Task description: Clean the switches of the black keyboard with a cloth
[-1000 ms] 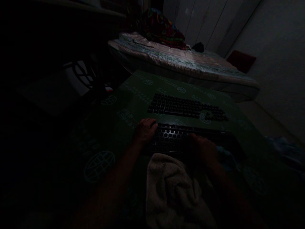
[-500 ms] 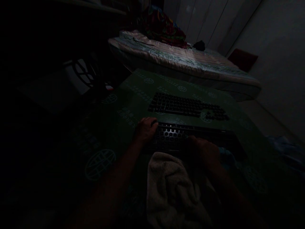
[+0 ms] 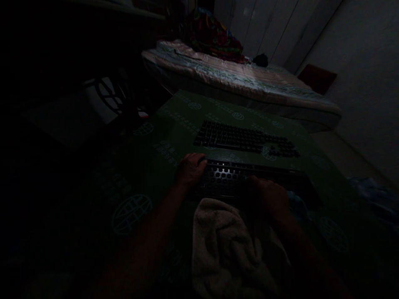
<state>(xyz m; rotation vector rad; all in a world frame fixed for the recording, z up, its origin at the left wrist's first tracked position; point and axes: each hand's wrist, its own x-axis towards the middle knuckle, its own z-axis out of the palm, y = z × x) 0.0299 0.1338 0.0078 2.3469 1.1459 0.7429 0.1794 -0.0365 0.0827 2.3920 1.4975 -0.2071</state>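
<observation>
A black keyboard base (image 3: 222,176) with rows of holes and its keys off lies on the green table. My left hand (image 3: 191,169) is closed around its left end, thumb at the upper edge. My right hand (image 3: 269,196) is a closed fist over the middle of the base. What it holds is lost in the dark. Beside that wrist shows a bluish, cloth-like thing (image 3: 297,203); whether the hand grips it I cannot tell. Beyond the base, loose black keycaps (image 3: 233,135) are laid out in keyboard order. A crumpled greyish towel (image 3: 226,245) lies in front, between my forearms.
The room is very dim. The green tabletop (image 3: 168,174) carries printed globes and lettering. Behind it stands a bed (image 3: 249,79) with a dark red patterned blanket (image 3: 215,37). A dark chair-like frame (image 3: 109,95) is at the left, and bluish fabric (image 3: 377,195) lies at the right.
My right hand has shifted very slightly over the base, and the bluish thing beside it shows less. My left hand has stayed in place on the base's left end.
</observation>
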